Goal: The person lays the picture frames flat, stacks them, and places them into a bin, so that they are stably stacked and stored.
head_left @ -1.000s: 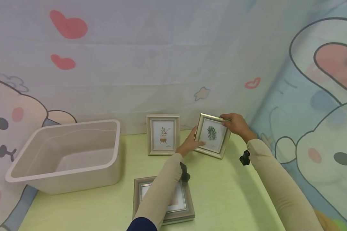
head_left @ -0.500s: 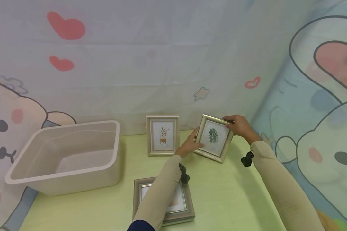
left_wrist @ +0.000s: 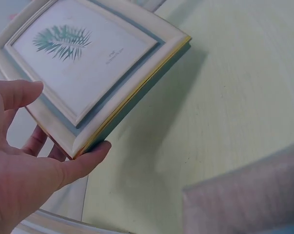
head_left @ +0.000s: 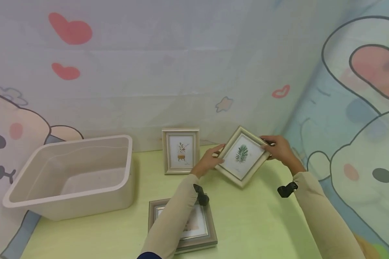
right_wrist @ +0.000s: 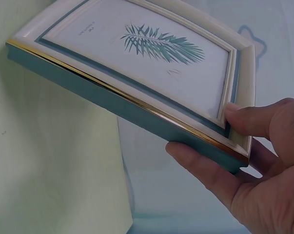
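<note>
Both hands hold a cream picture frame (head_left: 243, 157) with a green leaf print, turned so that one corner points down. My left hand (head_left: 208, 160) grips its left corner, thumb on the front and fingers behind and under the edge. At the opposite corner, my right hand (head_left: 281, 151) pinches the frame the same way, its thumb (right_wrist: 251, 117) on the front moulding. A shadow falls on the table beneath the frame in the left wrist view. Just left of my left hand, a second cream frame (head_left: 166, 154) with a potted plant print stands upright.
A large beige bin (head_left: 84, 205) stands on the left of the pale green table (head_left: 246, 223). Brown-grey picture frames (head_left: 210, 230) lie stacked at the front, partly under my left sleeve. A cartoon-printed cloth (head_left: 149, 72) hangs behind and along the sides.
The leaf-print frame has rotated clockwise, from a slight tilt to nearly corner-down. My right hand has moved right and down with its corner, while my left hand has shifted only slightly.
</note>
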Available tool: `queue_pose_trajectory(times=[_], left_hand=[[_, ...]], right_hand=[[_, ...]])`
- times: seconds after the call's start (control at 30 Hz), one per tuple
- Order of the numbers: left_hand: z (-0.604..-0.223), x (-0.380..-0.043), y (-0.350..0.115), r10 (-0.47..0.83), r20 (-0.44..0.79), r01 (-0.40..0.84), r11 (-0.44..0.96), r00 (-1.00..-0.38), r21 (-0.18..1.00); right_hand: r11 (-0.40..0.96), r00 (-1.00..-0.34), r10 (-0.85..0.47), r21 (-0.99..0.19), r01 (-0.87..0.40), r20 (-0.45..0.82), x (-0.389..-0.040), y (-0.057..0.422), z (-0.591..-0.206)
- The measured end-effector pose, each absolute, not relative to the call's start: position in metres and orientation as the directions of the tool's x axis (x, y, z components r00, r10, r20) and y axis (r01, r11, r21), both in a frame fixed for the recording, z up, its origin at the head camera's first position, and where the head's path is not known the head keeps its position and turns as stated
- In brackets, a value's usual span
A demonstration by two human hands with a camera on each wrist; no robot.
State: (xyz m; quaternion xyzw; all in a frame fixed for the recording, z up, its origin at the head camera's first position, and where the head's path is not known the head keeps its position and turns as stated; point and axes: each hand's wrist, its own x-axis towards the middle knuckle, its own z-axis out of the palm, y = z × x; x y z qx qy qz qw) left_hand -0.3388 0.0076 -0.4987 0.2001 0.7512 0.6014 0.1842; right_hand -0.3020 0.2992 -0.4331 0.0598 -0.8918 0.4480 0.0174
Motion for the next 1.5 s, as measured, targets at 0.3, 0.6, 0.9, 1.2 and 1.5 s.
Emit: queue_pose_trajectory(times=[0.3,0.6,0.9,1.2,1.5], left_hand=[[-0.495,-0.340,-0.008,0.480,-0.042,0.023,0.129,-0.876,0.991],[-0.480,-0.332,-0.026,0.475,-0.003,0.065,0.126,-0.880,0.990],[-0.470,-0.321,-0.042,0.440,0.006,0.071,0.131,-0.898,0.989],[-0.470,-0.306,-0.050,0.386,0.017,0.013,-0.013,-0.922,1.000],[-0.466,-0.290,-0.061,0.368,0.024,-0.011,-0.091,-0.929,0.996]], right_hand=[[0.432,-0.994,-0.081,-0.896,-0.103,0.075,-0.283,0.296,-0.439],[0.258,-1.000,-0.022,-0.966,-0.026,0.021,-0.266,0.288,-0.453],[0.163,-0.999,0.032,-0.987,0.000,0.005,-0.248,0.282,-0.472],[0.021,-1.000,0.018,-1.000,0.008,-0.007,-0.226,0.273,-0.482],[-0.057,-0.999,0.033,-0.998,0.007,-0.008,-0.210,0.260,-0.488]])
